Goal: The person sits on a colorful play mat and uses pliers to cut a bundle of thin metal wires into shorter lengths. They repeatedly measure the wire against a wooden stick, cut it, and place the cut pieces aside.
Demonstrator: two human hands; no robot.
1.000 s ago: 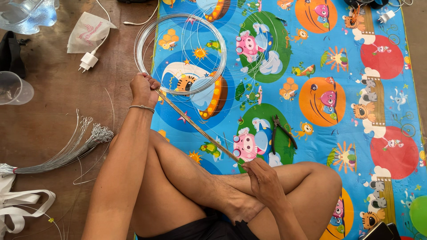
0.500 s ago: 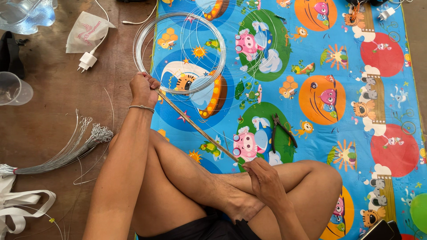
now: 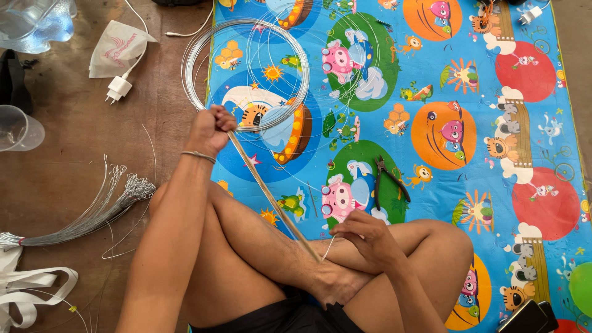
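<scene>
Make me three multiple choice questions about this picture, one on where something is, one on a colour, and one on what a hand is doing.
1. Where do the pliers lie?
A. on the play mat
B. on the bare floor
C. in the plastic cup

2. What colour is the plug adapter?
A. black
B. white
C. red

3. What is the left hand doing?
A. lying open on the mat
B. gripping the thin stick
C. holding the pliers

Answers: 1 A, they rest on the mat ahead of the right knee. 2 B, it is white like its cable. 3 B, the fist is closed around the stick's upper end beside the wire coil.
</scene>
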